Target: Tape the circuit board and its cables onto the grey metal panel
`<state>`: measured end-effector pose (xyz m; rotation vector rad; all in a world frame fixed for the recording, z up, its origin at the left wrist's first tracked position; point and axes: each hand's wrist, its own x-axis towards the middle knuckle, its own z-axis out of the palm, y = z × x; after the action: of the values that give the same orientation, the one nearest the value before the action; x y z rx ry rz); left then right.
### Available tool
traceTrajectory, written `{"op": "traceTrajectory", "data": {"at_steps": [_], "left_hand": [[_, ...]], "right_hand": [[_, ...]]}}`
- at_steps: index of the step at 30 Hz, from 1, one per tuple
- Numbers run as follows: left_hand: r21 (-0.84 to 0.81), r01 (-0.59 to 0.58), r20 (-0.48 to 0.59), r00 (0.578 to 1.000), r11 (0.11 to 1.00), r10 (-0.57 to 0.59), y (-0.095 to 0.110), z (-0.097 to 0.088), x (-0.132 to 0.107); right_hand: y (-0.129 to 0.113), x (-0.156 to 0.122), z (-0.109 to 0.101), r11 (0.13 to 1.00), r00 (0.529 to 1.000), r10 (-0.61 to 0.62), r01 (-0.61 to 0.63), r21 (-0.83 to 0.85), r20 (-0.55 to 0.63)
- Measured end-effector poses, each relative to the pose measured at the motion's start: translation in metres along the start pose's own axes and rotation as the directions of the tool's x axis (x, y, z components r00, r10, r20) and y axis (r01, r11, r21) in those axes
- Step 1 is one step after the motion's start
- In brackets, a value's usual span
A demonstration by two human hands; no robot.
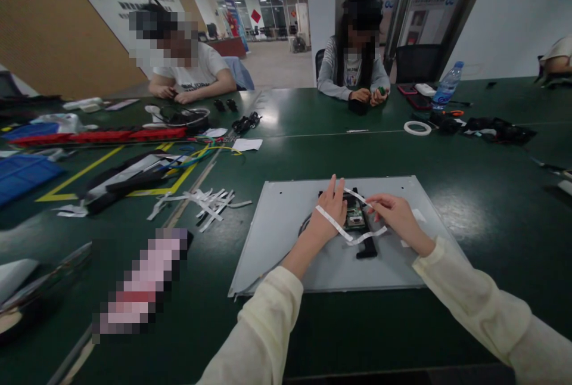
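My left hand (pixel 328 212) lies over the left side of a black frame (pixel 367 243) with a green circuit board (pixel 356 219) in it. Its fingers are stretched out, and a white strip (pixel 334 222) runs across the back of the hand. Between thumb and fingers, my right hand (pixel 395 217) pinches the end of a white tape strip (pixel 356 196) that slants over the board's top toward my left fingers. Another white strip (pixel 369 235) crosses the frame's lower part. Under all this is a light grey panel (pixel 277 242); a grey cable (pixel 277 263) runs along its left side.
Loose white strips (pixel 212 205) lie left of the panel, beside a pixelated pink object (pixel 145 283). A white tape roll (pixel 417 128) and a water bottle (pixel 448 86) stand farther right. Two people (pixel 190 69) (pixel 353 57) sit across the table, their hands busy with small items.
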<state>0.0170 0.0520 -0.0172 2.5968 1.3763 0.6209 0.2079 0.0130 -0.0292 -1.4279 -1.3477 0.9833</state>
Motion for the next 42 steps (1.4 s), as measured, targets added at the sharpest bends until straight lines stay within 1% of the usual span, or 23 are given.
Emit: {"op": "traceTrajectory", "data": {"at_steps": [5,11,15,18,20,22,26,28,33,35,38,40,42], "left_hand": [[0.054,-0.102,0.038,0.994,0.993,0.1,-0.003,0.003,-0.001],[0.076,-0.092,0.064,0.994,0.993,0.087,-0.005,0.007,0.002],[0.088,-0.114,0.062,0.992,0.99,0.108,-0.005,0.006,0.004],[0.102,-0.119,0.062,0.992,0.988,0.113,-0.005,0.006,0.005],[0.109,-0.121,0.062,0.992,0.987,0.114,-0.006,0.007,0.005],[0.114,-0.123,0.062,0.991,0.986,0.116,-0.006,0.007,0.005],[0.125,-0.117,0.067,0.992,0.985,0.109,-0.006,0.007,0.005],[0.127,-0.109,0.065,0.993,0.986,0.102,-0.007,0.007,0.005],[0.122,-0.122,0.079,0.99,0.985,0.113,-0.007,0.008,0.006],[0.12,-0.119,0.088,0.99,0.986,0.109,-0.007,0.008,0.006],[0.118,-0.115,0.097,0.99,0.986,0.104,-0.006,0.008,0.006],[0.113,-0.115,0.096,0.99,0.987,0.104,-0.006,0.007,0.006],[0.107,-0.108,0.095,0.991,0.988,0.098,-0.006,0.007,0.006]], "right_hand": [[0.0,0.0,-0.001,0.999,0.999,0.039,-0.038,-0.02,0.009],[0.003,0.002,0.0,0.998,0.999,0.046,-0.044,-0.054,0.027],[0.003,0.002,0.001,0.975,0.999,-0.012,0.019,-0.22,0.032],[0.0,0.001,0.001,0.929,0.995,-0.075,0.091,-0.358,0.058],[-0.002,0.0,0.002,0.903,0.991,-0.109,0.129,-0.41,0.073],[-0.004,0.0,0.003,0.899,0.989,-0.12,0.145,-0.413,0.086],[-0.004,0.0,0.003,0.933,0.993,-0.09,0.113,-0.342,0.082],[-0.003,0.0,0.003,0.926,0.992,-0.097,0.12,-0.358,0.081],[-0.001,-0.001,0.005,0.841,0.987,-0.126,0.162,-0.516,0.105],[-0.002,-0.001,0.006,0.796,0.989,-0.111,0.148,-0.587,0.099],[-0.006,-0.002,0.009,0.705,0.995,-0.076,0.102,-0.702,0.068],[-0.009,-0.003,0.01,0.651,0.997,-0.064,0.081,-0.755,0.052],[-0.011,-0.003,0.009,0.618,0.997,-0.055,0.074,-0.783,0.05]]}}
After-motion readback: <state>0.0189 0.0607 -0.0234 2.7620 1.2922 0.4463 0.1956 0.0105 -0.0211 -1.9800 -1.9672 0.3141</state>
